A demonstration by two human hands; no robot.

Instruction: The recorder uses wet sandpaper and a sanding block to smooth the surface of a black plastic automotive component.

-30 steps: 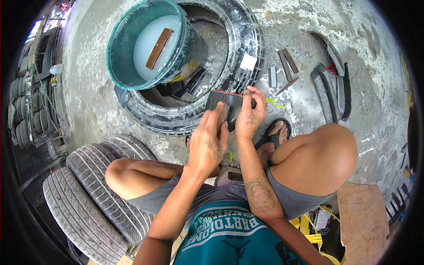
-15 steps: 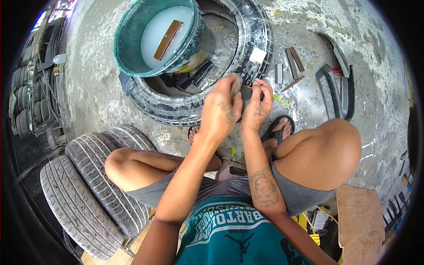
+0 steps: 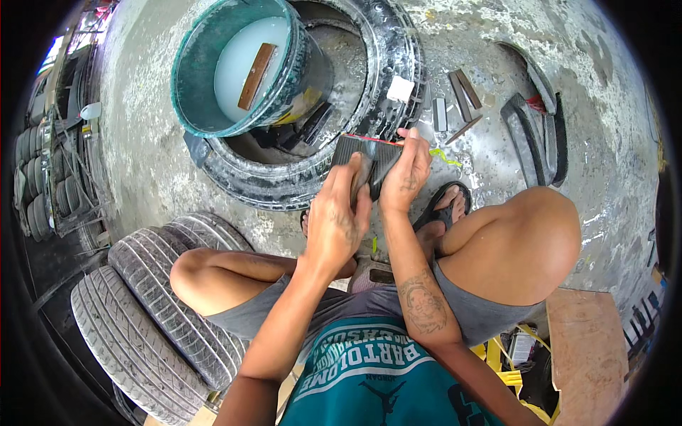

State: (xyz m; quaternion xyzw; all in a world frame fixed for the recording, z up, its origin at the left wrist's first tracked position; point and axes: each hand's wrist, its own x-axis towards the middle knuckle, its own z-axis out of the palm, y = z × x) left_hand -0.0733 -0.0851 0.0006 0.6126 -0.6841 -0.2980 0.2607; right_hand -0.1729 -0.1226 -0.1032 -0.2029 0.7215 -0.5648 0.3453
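Observation:
My right hand (image 3: pixel 408 175) grips the right side of a black ribbed rubber piece (image 3: pixel 345 150) with a thin red line along its far edge. In my left hand (image 3: pixel 337 226) is a flat grey-brown block (image 3: pixel 361 179), fingers closed on it. It stands on edge against the ribbed face, near the middle. What the block is made of I cannot make out. Just beyond both hands lies a large worn tyre (image 3: pixel 257 186) with whitish smears. A small white block (image 3: pixel 400 89) rests on its right side.
Inside the tyre's ring stands a tilted green bucket (image 3: pixel 186 85) of cloudy liquid, a brown bar (image 3: pixel 257 75) in it. To the right lie a grey block (image 3: pixel 440 115), dark strips (image 3: pixel 459 96) and curved black rubber pieces (image 3: pixel 527 142). Stacked tyres (image 3: pixel 135 326) are beside my left knee.
My left hand with the block has drawn back toward me and slightly left. The ribbed rubber piece now shows its broad face. My right hand keeps its hold, slightly lower and left.

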